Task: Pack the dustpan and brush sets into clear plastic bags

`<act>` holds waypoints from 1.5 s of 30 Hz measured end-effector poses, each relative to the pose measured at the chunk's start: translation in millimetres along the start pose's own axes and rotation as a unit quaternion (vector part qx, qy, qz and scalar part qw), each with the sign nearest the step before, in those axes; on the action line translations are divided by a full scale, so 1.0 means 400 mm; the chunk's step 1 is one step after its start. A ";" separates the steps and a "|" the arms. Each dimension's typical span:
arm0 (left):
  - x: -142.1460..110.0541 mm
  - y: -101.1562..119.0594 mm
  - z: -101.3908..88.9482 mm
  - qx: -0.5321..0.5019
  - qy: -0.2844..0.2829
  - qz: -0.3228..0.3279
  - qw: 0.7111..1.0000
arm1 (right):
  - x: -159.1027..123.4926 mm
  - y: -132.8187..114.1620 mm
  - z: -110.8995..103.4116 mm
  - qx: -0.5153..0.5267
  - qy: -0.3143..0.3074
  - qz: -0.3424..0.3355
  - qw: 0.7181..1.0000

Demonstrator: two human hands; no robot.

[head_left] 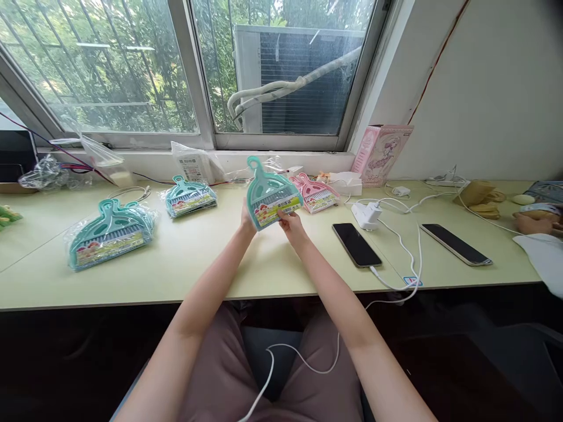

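A teal mini dustpan and brush set [272, 196] with a printed label is held up over the table, handle upward. My left hand [247, 218] grips its left edge, the fingers mostly hidden behind it. At the lower edge my right hand [292, 226] is closed on the label side. Just behind it to the right lies a pink dustpan and brush set [317, 192]. Farther left are a small wrapped pile of teal dustpan sets [190, 196] and a larger bagged pile of teal dustpan sets [112, 231].
On the right are a charging phone [356, 245], a white power adapter [367, 214], loose white cables and a second phone [456, 244]. A pink box [382, 155] stands by the window. Another person's hand [536, 221] rests at the far right of the table [272, 275].
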State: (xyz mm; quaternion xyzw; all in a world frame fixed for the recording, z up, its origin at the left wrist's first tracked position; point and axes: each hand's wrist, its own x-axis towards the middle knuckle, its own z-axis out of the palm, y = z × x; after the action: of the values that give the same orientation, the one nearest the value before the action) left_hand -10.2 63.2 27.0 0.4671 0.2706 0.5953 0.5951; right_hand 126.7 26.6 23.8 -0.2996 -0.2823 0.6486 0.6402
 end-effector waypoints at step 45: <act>-0.021 -0.059 0.017 0.156 0.052 0.114 0.980 | 0.041 -0.029 -0.050 -0.017 0.104 0.041 0.994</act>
State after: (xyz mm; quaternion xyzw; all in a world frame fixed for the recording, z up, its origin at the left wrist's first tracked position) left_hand 5.6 56.9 7.1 0.5503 0.3355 0.6333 0.4284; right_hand 149.2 42.7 18.9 -0.3874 -0.2124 0.6348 0.6338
